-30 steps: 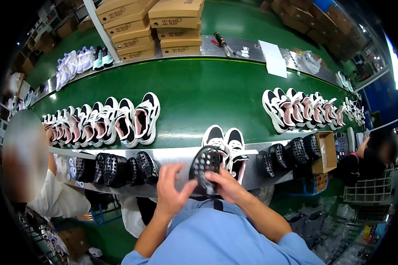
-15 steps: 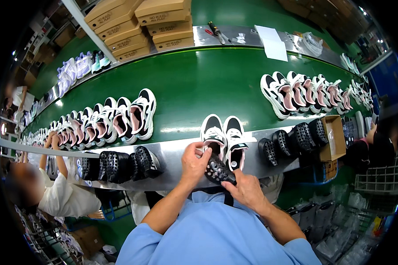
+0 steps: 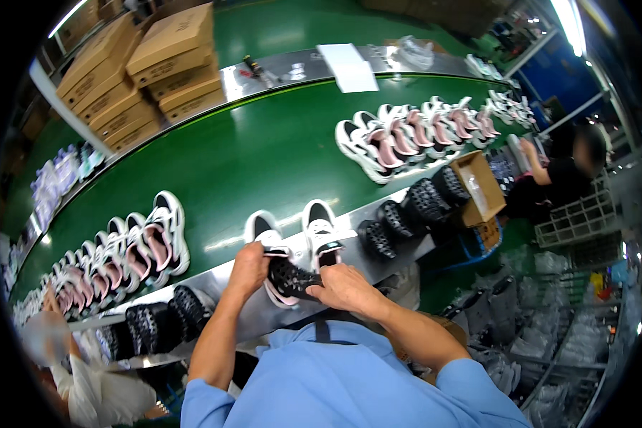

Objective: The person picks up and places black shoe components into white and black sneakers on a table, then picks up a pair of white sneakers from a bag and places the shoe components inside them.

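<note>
In front of me, a black-and-white sneaker (image 3: 265, 227) points away from me on the metal ledge. My left hand (image 3: 248, 268) is closed at its opening, apparently gripping the tongue or collar. A black, perforated shoe form (image 3: 291, 277) lies tilted over this sneaker, its front end toward the opening; how far it reaches inside is hidden. Closed around the form's right end is my right hand (image 3: 346, 287). Just to the right stands the matching sneaker (image 3: 319, 222), partly covered by that hand.
Rows of similar sneakers stand on the green belt, at left (image 3: 165, 235) and right (image 3: 367, 150). Black perforated forms line the ledge on both sides, left (image 3: 189, 305) and right (image 3: 378, 239). An open carton (image 3: 480, 187) sits beyond the right forms. Co-workers sit at both ends.
The view has swung right, so the scene sits further left. The form has turned flatter and moved over the left sneaker, which is now tilted. My left hand has moved to its opening.
</note>
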Available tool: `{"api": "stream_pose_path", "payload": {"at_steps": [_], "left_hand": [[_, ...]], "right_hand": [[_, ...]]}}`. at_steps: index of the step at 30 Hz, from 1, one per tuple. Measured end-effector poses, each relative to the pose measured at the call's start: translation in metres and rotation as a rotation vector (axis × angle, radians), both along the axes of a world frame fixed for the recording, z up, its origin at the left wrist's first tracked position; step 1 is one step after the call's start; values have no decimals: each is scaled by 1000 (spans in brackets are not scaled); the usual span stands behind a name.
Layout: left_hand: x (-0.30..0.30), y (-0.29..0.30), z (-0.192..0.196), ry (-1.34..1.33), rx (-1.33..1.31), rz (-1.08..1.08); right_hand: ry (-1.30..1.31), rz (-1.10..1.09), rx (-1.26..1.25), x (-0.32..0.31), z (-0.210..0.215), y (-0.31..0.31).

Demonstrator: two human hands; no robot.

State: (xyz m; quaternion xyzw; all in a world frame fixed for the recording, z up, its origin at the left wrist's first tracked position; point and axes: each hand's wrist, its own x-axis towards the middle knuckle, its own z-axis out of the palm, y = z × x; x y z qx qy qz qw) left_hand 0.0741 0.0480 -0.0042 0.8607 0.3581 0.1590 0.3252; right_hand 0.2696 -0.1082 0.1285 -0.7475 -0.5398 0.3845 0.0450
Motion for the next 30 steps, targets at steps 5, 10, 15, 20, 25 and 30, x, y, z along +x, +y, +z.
{"api": "stream_pose_path", "payload": {"at_steps": [5,10,15,20,25,30], "left_hand": [[-5,-2,-3,-296,-588,42],[24,-7,47,-71,-497,-165],[-5,4,-1,-105,-392,-10],[-3,-12,21,-219,-529,-1],[-7,-9,10,-108,-334,3],[-27,-72,4,-54,-147,295]], "right_hand": [[-27,11,-48,5,-8,7],[-345,13,396,-54,-115,7],[-197,55,550,-67,-95,-6],[-173,-180,415,-55,-116,6],[-147,-249,304,-57,-136,30],[17,-219,508,-60,-130,22]]}}
